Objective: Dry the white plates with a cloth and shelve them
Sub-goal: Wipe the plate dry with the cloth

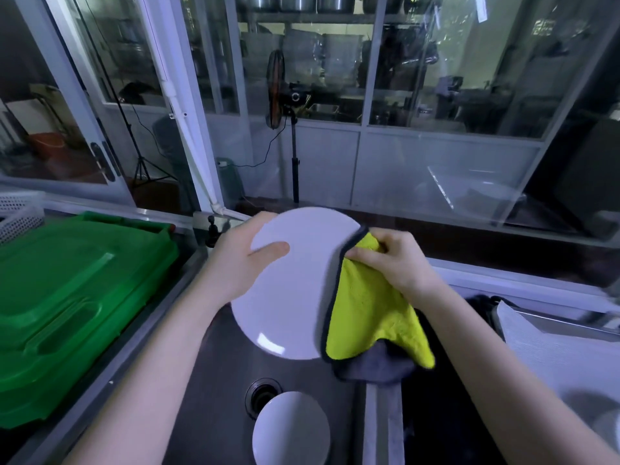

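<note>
Nearest to us, a second white plate (291, 427) lies in the steel sink (208, 357), its rim just beside the drain (262, 396). A steel divider (382, 427) separates this basin from a darker one on the right, and we cannot make out what that one holds.

Above the basin we hold the white plate (295, 297) tilted, its face toward us. Our left hand (240, 263) grips its left edge. The thumb lies across the face and the fingers are hidden behind the rim. Our right hand (401, 260) has its fingers curled round the cloth (367, 313), pinching it against the plate's right rim. The cloth hangs down over the divider, yellow side toward us, with its grey backing showing at the bottom. It covers the plate's right edge.

To our left a green plastic crate (70, 297) sits on the desk, with a white perforated basket (20, 213) behind it. At the right edge lies a pale ribbed tray (550, 347).

Farther off, a standing fan (276, 92) and a tripod (144, 169) stand before a glass partition (453, 78). Through it we see shelves of steel pots (295, 3).
</note>
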{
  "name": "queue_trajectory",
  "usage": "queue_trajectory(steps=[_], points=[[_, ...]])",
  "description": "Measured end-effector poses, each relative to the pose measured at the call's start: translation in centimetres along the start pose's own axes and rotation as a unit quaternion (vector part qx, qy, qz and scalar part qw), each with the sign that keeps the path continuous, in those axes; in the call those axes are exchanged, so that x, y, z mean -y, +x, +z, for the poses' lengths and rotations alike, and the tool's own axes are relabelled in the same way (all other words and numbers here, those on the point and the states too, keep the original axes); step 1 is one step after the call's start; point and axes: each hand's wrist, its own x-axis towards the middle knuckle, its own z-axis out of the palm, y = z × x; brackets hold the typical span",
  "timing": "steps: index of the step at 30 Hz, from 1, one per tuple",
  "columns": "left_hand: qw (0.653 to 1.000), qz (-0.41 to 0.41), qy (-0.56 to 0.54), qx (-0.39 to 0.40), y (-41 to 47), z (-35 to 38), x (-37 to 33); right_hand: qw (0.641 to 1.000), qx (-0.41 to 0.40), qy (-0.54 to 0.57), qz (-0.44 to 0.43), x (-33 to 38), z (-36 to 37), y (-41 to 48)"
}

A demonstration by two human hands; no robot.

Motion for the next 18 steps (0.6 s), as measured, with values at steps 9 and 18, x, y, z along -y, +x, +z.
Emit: queue_trajectory(steps=[9, 18], points=[[0.997, 0.001, 0.050, 0.062, 0.0, 1.9, 0.8, 0.975, 0.084, -0.184, -0.089, 1.2, 0.7, 1.0], [0.922, -0.138, -0.287, -0.220, -4.0, 6.3, 3.2, 0.938, -0.150, 0.260, 0.175, -3.3, 2.8, -1.9]])
